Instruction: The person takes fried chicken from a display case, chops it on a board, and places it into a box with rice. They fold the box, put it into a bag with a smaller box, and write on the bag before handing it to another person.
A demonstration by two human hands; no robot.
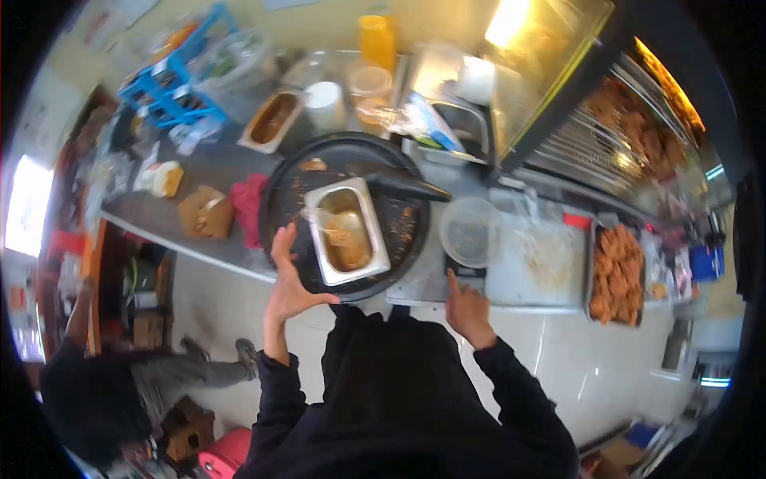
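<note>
My left hand (290, 281) is open, thumb and fingers spread, by the near left side of a metal food pan (316, 231). Some brown-yellow sauce or residue (348, 249) lies in the pan, which rests on a round black tray (275, 199) with crumbs on it. My right hand (467, 313) holds nothing that I can see. Its index finger points at the front of a small black device, apparently a scale (465, 270), and seems to touch it. A clear round plastic tub (469, 231) sits on that device. A black tapered object (408, 187) lies across the tray's right side.
On the right stands a metal tray of fried chicken (616, 271) below a lit display cabinet (614, 136). A pink cloth (249, 209) and a brown paper box (206, 212) lie left of the round tray. Behind are a sauce pan (274, 120) and blue rack (171, 84). Another person (104, 391) is at lower left.
</note>
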